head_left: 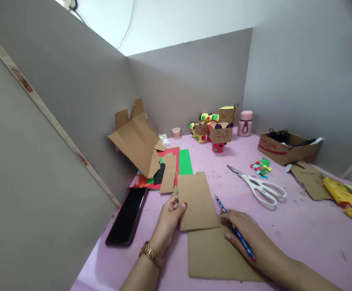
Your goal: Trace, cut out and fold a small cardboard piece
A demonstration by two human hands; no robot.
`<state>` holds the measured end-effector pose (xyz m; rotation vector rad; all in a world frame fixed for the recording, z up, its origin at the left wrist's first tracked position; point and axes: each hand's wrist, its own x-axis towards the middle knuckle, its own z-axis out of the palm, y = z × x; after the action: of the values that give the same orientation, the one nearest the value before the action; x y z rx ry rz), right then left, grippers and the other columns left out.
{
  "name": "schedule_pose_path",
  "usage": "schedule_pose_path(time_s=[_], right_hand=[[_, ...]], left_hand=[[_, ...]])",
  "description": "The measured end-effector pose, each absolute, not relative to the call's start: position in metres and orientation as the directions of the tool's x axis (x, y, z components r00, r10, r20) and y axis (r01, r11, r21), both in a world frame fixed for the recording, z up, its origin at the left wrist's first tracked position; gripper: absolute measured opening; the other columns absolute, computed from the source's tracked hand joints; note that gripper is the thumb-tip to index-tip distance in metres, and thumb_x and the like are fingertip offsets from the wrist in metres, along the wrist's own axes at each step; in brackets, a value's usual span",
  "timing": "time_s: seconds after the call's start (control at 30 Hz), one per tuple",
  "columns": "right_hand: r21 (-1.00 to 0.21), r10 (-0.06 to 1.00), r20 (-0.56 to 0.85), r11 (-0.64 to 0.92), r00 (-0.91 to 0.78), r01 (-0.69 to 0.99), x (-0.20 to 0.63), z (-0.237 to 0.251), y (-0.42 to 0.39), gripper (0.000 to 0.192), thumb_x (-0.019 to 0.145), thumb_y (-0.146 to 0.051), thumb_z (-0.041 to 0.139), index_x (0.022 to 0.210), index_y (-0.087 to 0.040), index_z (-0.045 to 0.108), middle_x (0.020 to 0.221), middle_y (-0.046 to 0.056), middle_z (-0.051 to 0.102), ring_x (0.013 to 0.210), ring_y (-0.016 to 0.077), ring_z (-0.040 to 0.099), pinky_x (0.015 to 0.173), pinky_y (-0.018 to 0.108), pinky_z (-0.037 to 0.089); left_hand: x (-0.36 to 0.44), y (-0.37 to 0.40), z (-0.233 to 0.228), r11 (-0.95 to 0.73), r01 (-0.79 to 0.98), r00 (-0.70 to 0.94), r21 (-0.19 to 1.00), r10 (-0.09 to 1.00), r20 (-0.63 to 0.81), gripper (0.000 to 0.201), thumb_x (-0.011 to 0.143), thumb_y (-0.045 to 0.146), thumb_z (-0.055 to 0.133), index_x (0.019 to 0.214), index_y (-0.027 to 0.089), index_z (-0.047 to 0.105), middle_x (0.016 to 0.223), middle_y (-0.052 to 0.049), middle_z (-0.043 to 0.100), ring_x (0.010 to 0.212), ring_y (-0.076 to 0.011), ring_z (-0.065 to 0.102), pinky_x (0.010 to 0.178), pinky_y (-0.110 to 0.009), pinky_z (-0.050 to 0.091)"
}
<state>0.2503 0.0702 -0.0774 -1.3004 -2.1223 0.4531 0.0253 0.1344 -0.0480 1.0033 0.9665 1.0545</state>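
My left hand (169,218), with a gold watch at the wrist, pinches the left edge of a rectangular cardboard piece (197,202), thumb on top and fingers underneath. This piece overlaps the far edge of a larger cardboard sheet (213,256) lying flat on the table. In my right hand (251,230) is a blue pencil (220,204), its tip pointing away from me and its red end toward my wrist. That hand lies over the right side of the larger sheet, fingertips close to the upper piece's right edge.
White scissors (262,188), paper scraps (261,165) and a yellow glue gun (344,196) lie to the right. A black phone (127,216) is at the left, near coloured paper (185,161) and a bent cardboard box (135,141). Cardboard animal figures (221,135) and a pink bottle (245,123) stand behind.
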Motion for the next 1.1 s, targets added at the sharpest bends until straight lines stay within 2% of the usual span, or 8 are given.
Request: schedule_pose_path(time_s=[0.17, 0.33, 0.43, 0.53, 0.67, 0.77, 0.83, 1.1], right_hand=[[-0.565, 0.877, 0.240, 0.475, -0.416, 0.675, 0.259, -0.067, 0.051, 0.024, 0.088, -0.022, 0.047, 0.111, -0.026, 0.048, 0.110, 0.007, 0.062, 0.102, 0.0229, 0.055, 0.089, 0.044, 0.044], [-0.609, 0.892, 0.214, 0.440, -0.398, 0.660, 0.264, -0.064, 0.031, 0.024, 0.086, -0.022, 0.048, 0.109, -0.024, 0.051, 0.113, 0.010, 0.063, 0.105, 0.0240, 0.056, 0.090, 0.042, 0.046], [-0.702, 0.945, 0.201, 0.323, -0.259, 0.634, 0.266, -0.069, 0.027, 0.025, 0.089, -0.027, 0.042, 0.112, -0.023, 0.048, 0.116, 0.012, 0.060, 0.108, 0.0226, 0.055, 0.090, 0.038, 0.047], [-0.756, 0.973, 0.192, 0.230, -0.129, 0.613, 0.269, -0.074, 0.027, 0.023, 0.089, -0.030, 0.042, 0.110, -0.025, 0.049, 0.114, 0.009, 0.061, 0.106, 0.0225, 0.057, 0.089, 0.036, 0.047], [-0.812, 0.985, 0.173, 0.146, -0.006, 0.565, 0.273, -0.074, 0.028, 0.021, 0.088, -0.036, 0.041, 0.101, -0.025, 0.055, 0.107, 0.007, 0.066, 0.102, 0.0236, 0.060, 0.087, 0.035, 0.047], [-0.871, 0.975, 0.113, 0.003, 0.193, 0.491, 0.276, -0.069, 0.028, 0.027, 0.089, -0.043, 0.039, 0.101, -0.026, 0.056, 0.113, 0.007, 0.064, 0.108, 0.0240, 0.057, 0.089, 0.035, 0.046], [-0.891, 0.962, 0.090, -0.038, 0.258, 0.453, 0.278, -0.067, 0.027, 0.029, 0.089, -0.046, 0.039, 0.105, -0.028, 0.054, 0.117, 0.005, 0.063, 0.109, 0.0233, 0.057, 0.087, 0.034, 0.046], [-0.840, 0.962, 0.209, 0.084, 0.176, 0.537, 0.277, -0.070, 0.029, 0.025, 0.088, -0.039, 0.042, 0.098, -0.024, 0.060, 0.103, 0.006, 0.067, 0.100, 0.0237, 0.061, 0.087, 0.036, 0.047]], left_hand=[[0.025, 0.122, -0.045, 0.243, -0.239, 0.232, 0.940, 0.954, -0.188, 0.038, 0.073, 0.021, 0.067, 0.107, 0.014, 0.053, 0.093, -0.011, 0.075, 0.078, -0.0210, 0.071, 0.075, -0.032, 0.052], [0.031, 0.098, -0.047, 0.292, -0.259, 0.242, 0.920, 0.942, -0.231, 0.039, 0.071, 0.023, 0.070, 0.105, 0.014, 0.055, 0.098, -0.013, 0.073, 0.088, -0.0241, 0.069, 0.078, -0.034, 0.052], [0.036, 0.089, -0.048, 0.289, -0.262, 0.210, 0.921, 0.948, -0.238, 0.037, 0.072, 0.026, 0.069, 0.104, 0.014, 0.055, 0.103, -0.015, 0.071, 0.095, -0.0254, 0.067, 0.081, -0.035, 0.051], [0.039, 0.088, -0.049, 0.268, -0.248, 0.168, 0.931, 0.958, -0.231, 0.037, 0.071, 0.025, 0.069, 0.102, 0.013, 0.055, 0.097, -0.014, 0.073, 0.092, -0.0254, 0.068, 0.081, -0.036, 0.051], [0.040, 0.089, -0.050, 0.248, -0.225, 0.137, 0.942, 0.966, -0.221, 0.038, 0.069, 0.022, 0.070, 0.102, 0.012, 0.054, 0.090, -0.012, 0.074, 0.084, -0.0242, 0.069, 0.076, -0.034, 0.052], [0.039, 0.093, -0.050, 0.245, -0.210, 0.124, 0.946, 0.967, -0.223, 0.041, 0.069, 0.020, 0.070, 0.105, 0.012, 0.052, 0.088, -0.011, 0.075, 0.082, -0.0232, 0.070, 0.070, -0.031, 0.053], [0.036, 0.096, -0.050, 0.246, -0.201, 0.105, 0.948, 0.968, -0.229, 0.044, 0.069, 0.020, 0.070, 0.108, 0.012, 0.051, 0.084, -0.009, 0.075, 0.080, -0.0223, 0.070, 0.067, -0.029, 0.052], [0.026, 0.101, -0.046, 0.276, -0.156, 0.092, 0.948, 0.960, -0.264, 0.050, 0.069, 0.018, 0.070, 0.114, 0.009, 0.049, 0.079, -0.009, 0.076, 0.075, -0.0207, 0.071, 0.063, -0.026, 0.052]])
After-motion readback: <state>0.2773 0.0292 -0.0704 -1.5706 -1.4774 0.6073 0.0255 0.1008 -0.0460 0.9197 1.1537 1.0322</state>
